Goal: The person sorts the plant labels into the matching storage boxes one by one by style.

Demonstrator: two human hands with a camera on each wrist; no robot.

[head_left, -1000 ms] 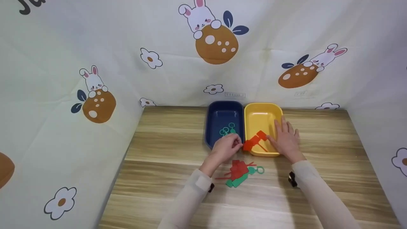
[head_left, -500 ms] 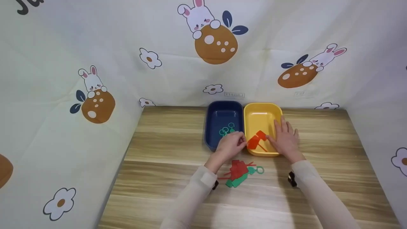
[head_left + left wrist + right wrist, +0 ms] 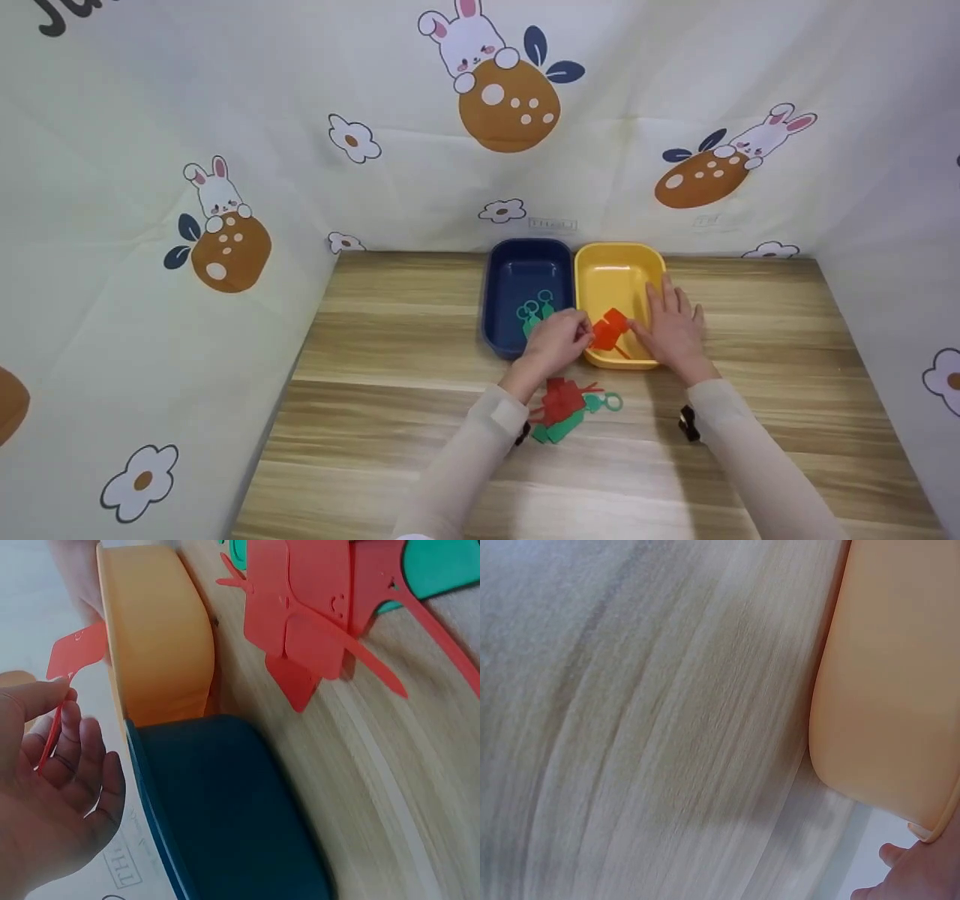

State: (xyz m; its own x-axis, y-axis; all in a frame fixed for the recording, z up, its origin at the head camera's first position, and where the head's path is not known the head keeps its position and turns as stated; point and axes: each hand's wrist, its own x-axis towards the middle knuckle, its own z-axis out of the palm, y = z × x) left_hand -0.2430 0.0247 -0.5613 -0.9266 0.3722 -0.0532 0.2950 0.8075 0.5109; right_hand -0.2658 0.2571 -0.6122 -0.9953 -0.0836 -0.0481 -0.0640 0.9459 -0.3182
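Note:
Between thumb and fingers, my left hand (image 3: 559, 337) pinches the thin tail of a flat red plastic tag (image 3: 79, 652). In the head view that hand is over the adjoining rims of the dark blue tray (image 3: 495, 292) and the yellow tray (image 3: 615, 251). The held tag overlaps another red tag (image 3: 617, 320) at the yellow tray. My right hand (image 3: 673, 330) rests on the yellow tray's right rim, fingers spread, thumb reaching over the inside. Several green tags with rings (image 3: 532, 319) lie in the blue tray, partly hidden by my left hand.
A pile of red tags (image 3: 562, 403) lies on the wooden table (image 3: 390, 420) in front of the trays, on top of some green tags (image 3: 566, 427). Behind the trays rises a printed cloth wall (image 3: 405, 202), with more cloth on both sides.
My left hand has moved a little right, from the blue tray's front corner toward the yellow tray, carrying the red tag over the one there. My right hand has stayed put.

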